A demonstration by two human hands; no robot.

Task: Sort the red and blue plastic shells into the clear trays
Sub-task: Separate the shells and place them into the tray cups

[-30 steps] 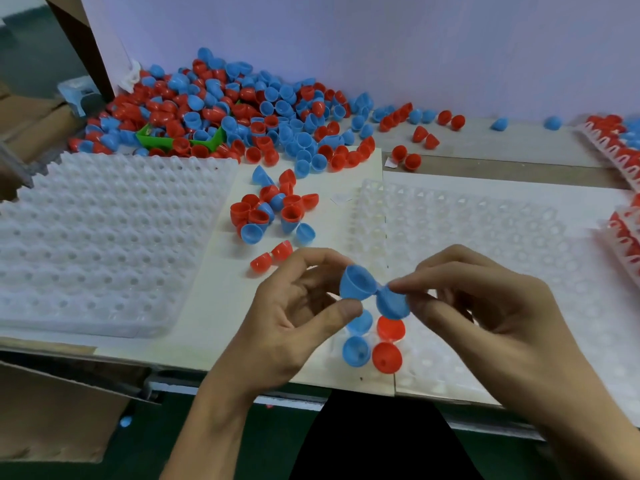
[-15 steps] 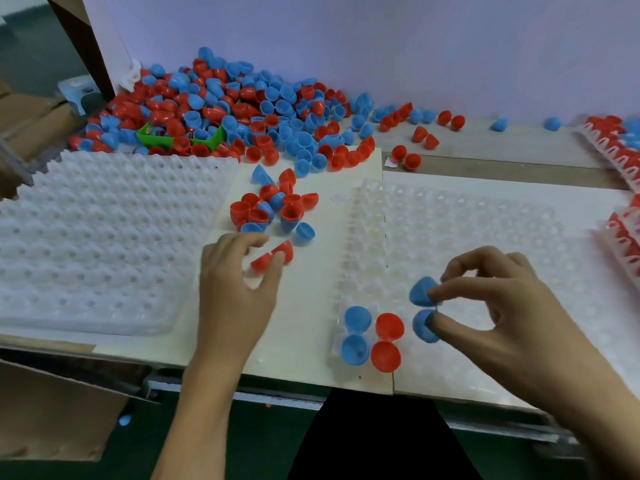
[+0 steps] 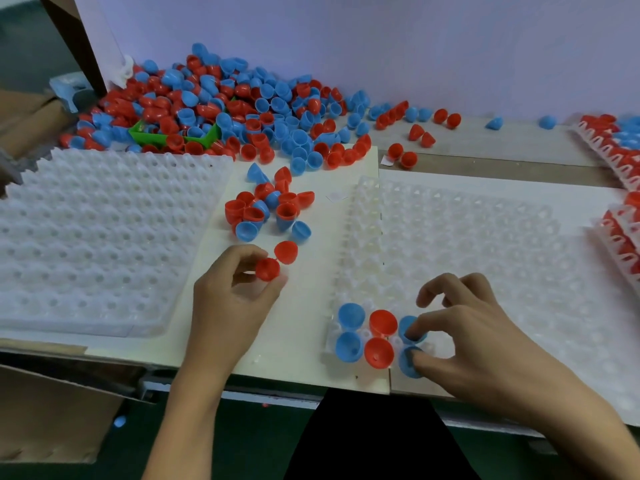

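Head view, one frame.

Left hand (image 3: 235, 292), lower centre of frame: thumb and fingers curled, pinching a red shell (image 3: 267, 269) just above the white board. A second red shell (image 3: 286, 252) lies touching it, up and to the right.

Right hand (image 3: 464, 337), lower right: index fingertip rests in the upper blue shell (image 3: 410, 330), thumb tip presses the lower blue shell (image 3: 408, 362). Both sit in the near-left corner of the right clear tray (image 3: 485, 244). Other fingers are raised and loosely bent. Whether the hand grips either shell or only presses it, cannot tell.

Same corner, to the left of these: two seated red shells (image 3: 381, 337) in one column, then two seated blue shells (image 3: 349, 332) in the next. All six lie dome-up, or nearly so.

Left clear tray (image 3: 97, 237), left of frame: its pockets hold no shells.

Small cluster (image 3: 266, 209) of mixed red and blue shells on the board between the trays. The large mixed pile (image 3: 221, 109) spreads across the upper left of the bench (image 3: 502, 147), part-burying a green container (image 3: 180, 136). A few stray shells lie along the back wall.

Right edge: filled trays (image 3: 620, 147) with red and blue shells, partly cut off.
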